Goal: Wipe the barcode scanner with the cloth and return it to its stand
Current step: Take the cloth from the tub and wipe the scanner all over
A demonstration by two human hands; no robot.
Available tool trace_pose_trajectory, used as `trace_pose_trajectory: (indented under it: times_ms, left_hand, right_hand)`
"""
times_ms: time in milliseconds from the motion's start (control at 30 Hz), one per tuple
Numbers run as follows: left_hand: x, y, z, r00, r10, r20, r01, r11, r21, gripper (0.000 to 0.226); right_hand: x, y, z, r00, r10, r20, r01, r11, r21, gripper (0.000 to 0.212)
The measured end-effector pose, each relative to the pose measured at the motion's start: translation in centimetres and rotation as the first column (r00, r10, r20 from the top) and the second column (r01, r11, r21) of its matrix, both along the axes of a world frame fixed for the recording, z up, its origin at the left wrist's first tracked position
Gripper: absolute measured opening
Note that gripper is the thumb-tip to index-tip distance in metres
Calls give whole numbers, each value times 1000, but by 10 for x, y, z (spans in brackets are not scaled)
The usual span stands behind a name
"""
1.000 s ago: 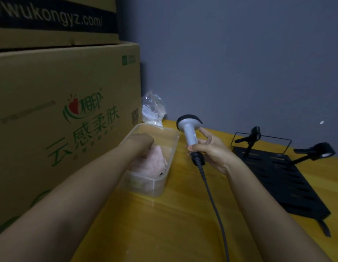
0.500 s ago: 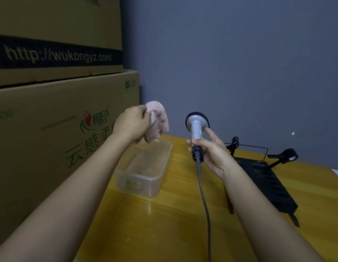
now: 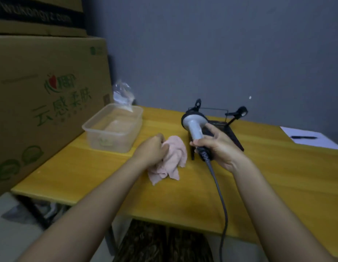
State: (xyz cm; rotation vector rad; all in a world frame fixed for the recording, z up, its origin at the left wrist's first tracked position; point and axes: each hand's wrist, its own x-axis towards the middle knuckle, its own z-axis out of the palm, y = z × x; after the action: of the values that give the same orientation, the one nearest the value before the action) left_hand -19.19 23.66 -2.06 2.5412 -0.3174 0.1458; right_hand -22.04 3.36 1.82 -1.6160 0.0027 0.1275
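Left hand (image 3: pixel 152 152) bunches a pink cloth (image 3: pixel 169 159) above the yellow table (image 3: pixel 92 167); just beside it, the right hand (image 3: pixel 219 146) grips the barcode scanner (image 3: pixel 195 127) — handle near-upright, head tilted away, toward the black stand (image 3: pixel 233 136).

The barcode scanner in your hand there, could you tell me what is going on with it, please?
A person is about to clean the barcode scanner. The right hand holds it by the handle, head up, its cable trailing off the table's near edge. The left hand holds a bunched pink cloth beside it, not yet touching the scanner. The black stand waits behind, and a clear plastic tub sits to the left.
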Motion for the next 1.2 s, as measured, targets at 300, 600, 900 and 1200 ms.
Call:
trace_pose_trajectory:
  times_ms: [300, 600, 900, 1200]
  left_hand:
    - [-10, 14, -19, 704, -349, 619, 54, 895, 443, 34]
    - [-8, -2, -17, 874, -486, 12, 322, 598, 734, 53]
    - [-4, -2, -10, 952, -299, 72, 247, 882, 402, 33]
    - [-6, 4, 18, 984, 127, 125, -90, 959, -269, 26]
  right_hand:
    - [-14, -2, -35, 999, -34, 15, 35, 997, -75, 95]
    - [-3, 2, -35, 999, -34, 26, 36, 998, -61, 96]
    - [0, -2, -32, 999, 26, 25, -26, 1000, -8, 101]
    - [1, 2, -30, 998, 41, 57, -51, 984, 172, 96]
